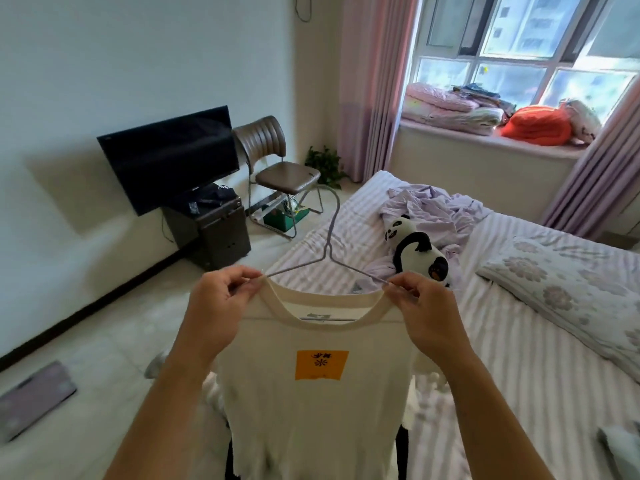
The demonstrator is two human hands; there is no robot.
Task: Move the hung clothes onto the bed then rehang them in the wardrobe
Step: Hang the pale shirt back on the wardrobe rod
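A cream T-shirt [311, 403] with an orange square print hangs in front of me on a thin wire hanger [329, 244]. My left hand [221, 299] pinches the shirt's left shoulder at the collar, over the hanger's arm. My right hand [426, 306] pinches the right shoulder the same way. The hanger's hook points up and away from me, above the bed [502, 358], which has a striped lilac sheet. No wardrobe is in view.
On the bed lie a panda plush [419, 251], a crumpled lilac garment [436, 209] and a floral pillow [571, 292]. A TV [169, 154], a dark cabinet [214, 230] and a brown chair [277, 168] stand along the left wall. Folded bedding [450, 105] fills the window sill.
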